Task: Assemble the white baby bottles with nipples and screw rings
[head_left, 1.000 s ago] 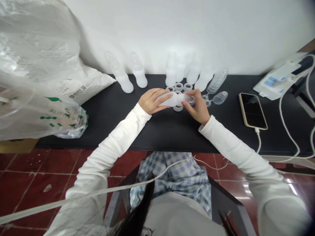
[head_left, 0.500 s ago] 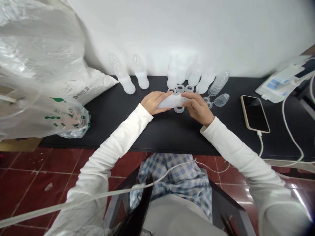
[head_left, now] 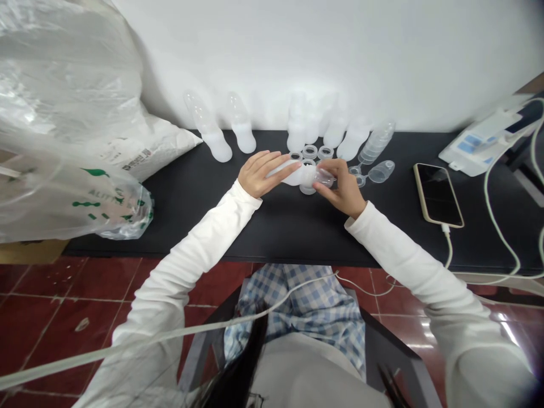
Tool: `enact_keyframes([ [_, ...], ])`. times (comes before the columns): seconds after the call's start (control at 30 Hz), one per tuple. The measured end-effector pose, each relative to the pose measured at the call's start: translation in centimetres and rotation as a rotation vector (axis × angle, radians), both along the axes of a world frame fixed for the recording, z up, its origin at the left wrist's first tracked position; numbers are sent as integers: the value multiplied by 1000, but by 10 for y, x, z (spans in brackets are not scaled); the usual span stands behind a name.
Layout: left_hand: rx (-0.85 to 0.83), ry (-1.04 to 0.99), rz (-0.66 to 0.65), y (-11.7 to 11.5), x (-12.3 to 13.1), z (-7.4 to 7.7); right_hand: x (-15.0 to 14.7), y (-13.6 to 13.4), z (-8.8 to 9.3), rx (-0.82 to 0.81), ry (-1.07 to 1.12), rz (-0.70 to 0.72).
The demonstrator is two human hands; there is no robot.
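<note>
Bright even light, warped edges.

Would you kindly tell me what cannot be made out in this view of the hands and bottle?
Head view: how the clear end piece meets the frosted bottle, hidden by the right hand and left hand.
Head view: tops of the standing bottles, washed into the wall.
Head view: white device, blurred.

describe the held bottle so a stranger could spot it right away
On the black table, look just before the row of upright bottles by the wall. The frosted bottle is the only one held sideways, between the left hand and right hand.
</note>
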State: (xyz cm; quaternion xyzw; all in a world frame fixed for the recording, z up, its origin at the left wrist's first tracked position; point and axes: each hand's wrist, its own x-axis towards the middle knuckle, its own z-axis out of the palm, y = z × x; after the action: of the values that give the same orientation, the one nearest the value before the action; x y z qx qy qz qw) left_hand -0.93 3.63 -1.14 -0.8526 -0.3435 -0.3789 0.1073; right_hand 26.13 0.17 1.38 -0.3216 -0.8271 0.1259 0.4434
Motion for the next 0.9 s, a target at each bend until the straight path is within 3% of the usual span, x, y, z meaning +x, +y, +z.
enact_keyframes([
  [0.17, -51, 10, -14, -5, 5, 4, -2, -2, -2, -141, 58, -38],
  [0.3, -64, 36, -37, -6, 3, 10, -4, 1, -2, -210, 90, 10],
  [0.5, 21, 124, -147, -2, -7, 19, -3, 6, -4, -73, 28, 88],
  [0.67, 39, 72, -247, -5, -2, 21, 2, 9, -2, 14, -41, 123],
  [0.77, -145, -16, -261, -10, 3, 25, 4, 9, 1, 68, -84, 141],
  [0.9, -618, -140, -280, -14, 5, 35, 6, 6, 6, 106, -163, 182],
])
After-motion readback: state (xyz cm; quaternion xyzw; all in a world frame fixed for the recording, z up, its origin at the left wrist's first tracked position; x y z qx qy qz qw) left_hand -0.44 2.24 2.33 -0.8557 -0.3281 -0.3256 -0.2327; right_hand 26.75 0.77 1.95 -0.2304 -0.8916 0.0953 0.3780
